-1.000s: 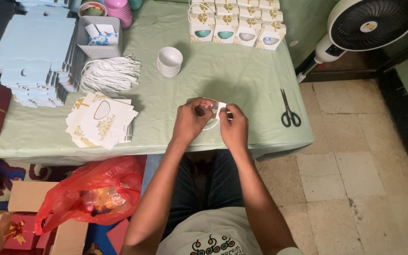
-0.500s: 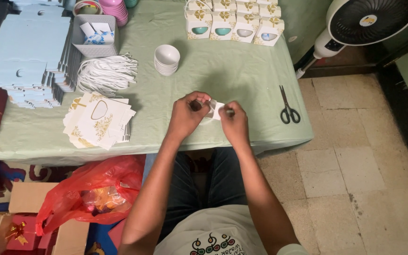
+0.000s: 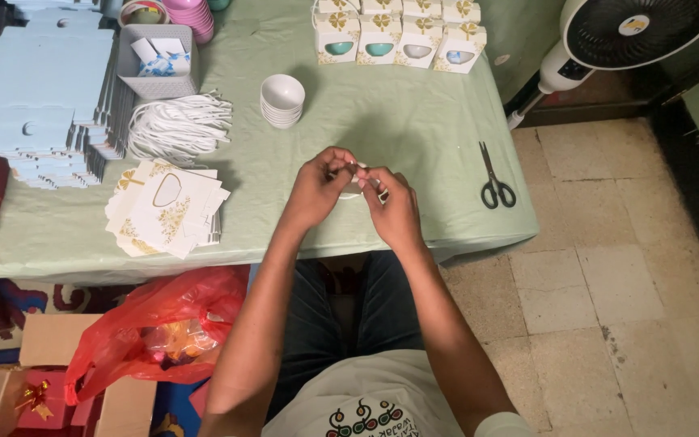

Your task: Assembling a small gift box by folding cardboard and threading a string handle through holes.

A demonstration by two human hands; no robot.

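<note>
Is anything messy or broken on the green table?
Nothing looks broken or spilled. The flat white and gold cards lie in a loose, fanned pile, corners pointing different ways, and the white cords sit in a tangle. The scissors lie closed near the table edge. Both hands, left and right, pinch a small white piece.

A: Light even, moderate, from overhead — soft shadows beside the bowls [image 3: 282, 100] on the cloth [image 3: 398, 105].

B: Mostly sharp; corners dim — left edge dark, slight wide-angle bend at borders.
</note>
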